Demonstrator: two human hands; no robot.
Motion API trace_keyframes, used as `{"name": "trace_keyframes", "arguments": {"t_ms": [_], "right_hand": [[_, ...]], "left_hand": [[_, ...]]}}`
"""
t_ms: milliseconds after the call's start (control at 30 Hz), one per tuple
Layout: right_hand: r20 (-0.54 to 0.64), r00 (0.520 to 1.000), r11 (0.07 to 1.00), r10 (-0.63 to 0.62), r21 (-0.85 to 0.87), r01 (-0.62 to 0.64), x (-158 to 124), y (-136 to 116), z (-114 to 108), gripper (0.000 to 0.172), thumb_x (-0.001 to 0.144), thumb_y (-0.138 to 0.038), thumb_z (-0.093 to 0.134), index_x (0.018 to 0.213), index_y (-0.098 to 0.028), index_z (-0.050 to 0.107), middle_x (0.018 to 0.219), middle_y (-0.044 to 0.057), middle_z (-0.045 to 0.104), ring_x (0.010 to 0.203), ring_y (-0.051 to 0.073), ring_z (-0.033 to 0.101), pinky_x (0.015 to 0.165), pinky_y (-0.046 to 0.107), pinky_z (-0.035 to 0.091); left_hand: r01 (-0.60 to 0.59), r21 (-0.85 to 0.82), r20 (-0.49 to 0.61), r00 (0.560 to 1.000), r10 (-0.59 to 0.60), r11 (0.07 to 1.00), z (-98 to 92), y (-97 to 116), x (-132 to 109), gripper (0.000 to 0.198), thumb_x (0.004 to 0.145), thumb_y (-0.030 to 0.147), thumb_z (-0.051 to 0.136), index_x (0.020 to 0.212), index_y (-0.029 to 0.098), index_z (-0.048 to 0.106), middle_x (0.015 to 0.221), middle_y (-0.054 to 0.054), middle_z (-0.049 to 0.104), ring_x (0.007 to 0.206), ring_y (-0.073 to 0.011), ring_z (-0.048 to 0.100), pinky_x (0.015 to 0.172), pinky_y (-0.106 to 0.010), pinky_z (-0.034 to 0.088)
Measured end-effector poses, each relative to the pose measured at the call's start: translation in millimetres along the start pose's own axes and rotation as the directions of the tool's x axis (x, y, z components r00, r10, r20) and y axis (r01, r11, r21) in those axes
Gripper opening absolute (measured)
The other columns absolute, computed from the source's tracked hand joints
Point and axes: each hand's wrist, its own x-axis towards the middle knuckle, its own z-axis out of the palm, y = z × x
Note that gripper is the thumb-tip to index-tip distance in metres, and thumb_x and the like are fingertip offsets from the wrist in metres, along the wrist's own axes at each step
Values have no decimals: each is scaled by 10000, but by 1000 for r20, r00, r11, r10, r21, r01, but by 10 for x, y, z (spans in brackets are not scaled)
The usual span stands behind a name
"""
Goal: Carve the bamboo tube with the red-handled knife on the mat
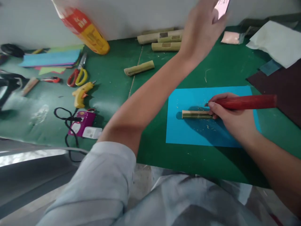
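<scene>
My left hand [199, 28] is stretched to the top edge, its fingers closed around a phone [222, 8] whose lit screen shows digits and is partly cut off by the frame. My right hand [232, 116] grips a carving knife [249, 102] by its thick red handle, the short blade pointing left. Under that hand lies a split bamboo piece [196, 115], its right end hidden by the fingers. The piece rests on a blue sheet [178, 135] with small shavings scattered around it.
More bamboo pieces [166, 47] lie by the wall, one [139, 68] nearer. At left are scissors [77, 73], a yellow glue gun [82, 94], a purple box [86, 121] with black cable, a bottle [91, 34] and coloured papers [51, 58]. White tissue [277, 42] lies right.
</scene>
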Motion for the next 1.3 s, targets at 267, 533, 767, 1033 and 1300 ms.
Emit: {"name": "trace_keyframes", "arguments": {"t_ms": [267,533,767,1033,1300], "right_hand": [[-42,991,984,-130,-125,124,-25,99,21,270,923,-517,945,833,-356,748,843,38,811,873,329,805,906,548,681],[-65,988,981,-143,-145,132,-29,-36,108,188,929,-459,899,826,-385,761,858,48,809,958,357,825,946,566,673],[-58,991,976,-118,-192,105,7,-87,169,327,849,-608,949,792,-354,751,903,19,836,933,318,827,1021,562,695],[-120,988,974,-98,-216,71,54,-79,195,215,892,-414,876,734,-383,734,813,19,800,874,329,810,943,564,703],[-86,992,971,-97,-227,76,57,-82,216,284,915,-472,894,718,-376,713,793,18,787,850,320,815,925,548,710]], "left_hand": [[-145,62,37,989,143,987,115,-206,-930,198,1100,293,671,1037,212,840,1066,-89,869,999,-237,809,879,-397,639],[-165,295,330,942,62,941,282,71,-1681,238,1032,360,794,1160,166,846,1099,-103,853,994,-278,795,813,-395,597],[-164,268,293,953,82,949,444,-5,-1657,244,1055,304,746,1244,187,848,1168,-123,839,1036,-280,780,831,-397,599],[-221,256,305,942,139,941,439,-63,-1656,315,1095,394,717,1308,191,830,1175,-127,827,1030,-300,773,784,-415,590],[-240,222,309,936,166,945,409,-99,-1639,315,1098,391,712,1328,202,814,1176,-125,827,1038,-293,781,763,-398,575]]}}
